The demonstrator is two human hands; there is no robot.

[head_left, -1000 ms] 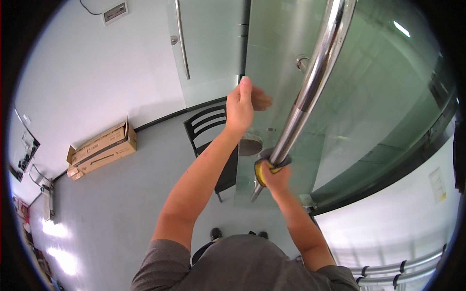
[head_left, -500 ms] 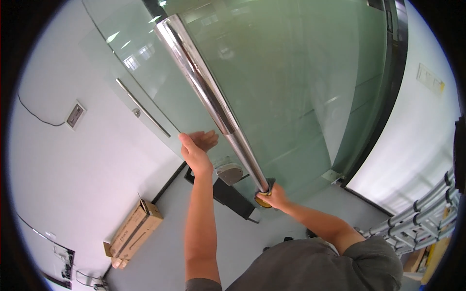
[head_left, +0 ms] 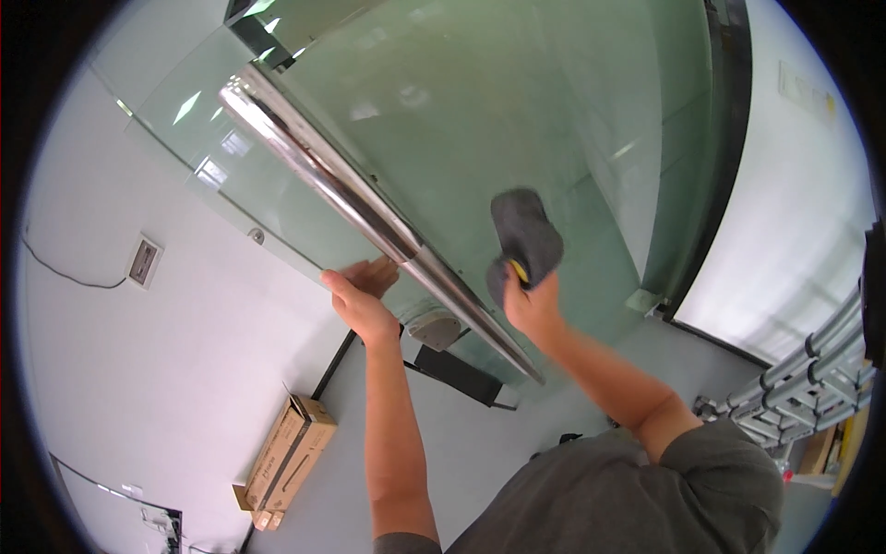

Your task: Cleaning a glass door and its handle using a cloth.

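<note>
Right hand [head_left: 531, 300] grasping a grey cloth [head_left: 528, 226] in front of a glass door [head_left: 517, 111]; left hand [head_left: 363, 303] at the door's free edge.
Right fingers clenched on the lower part of the cloth, a bit of yellow showing at the grip; cloth lies to the right of the long metal handle [head_left: 323, 175], apart from it; cannot tell whether it touches the glass. Left thumb lies at the door edge, fingers extended and pointing toward the handle; cannot tell whether they grip the door. Handle runs slantwise, upper left to lower right. Rounded metal fitting [head_left: 434, 328] just below the left hand's side of the handle; black chair [head_left: 457, 374] partly hidden below it. Long cardboard box [head_left: 291, 452] on the floor [head_left: 461, 462], lower left; metal ladder [head_left: 794, 402] at right.
</note>
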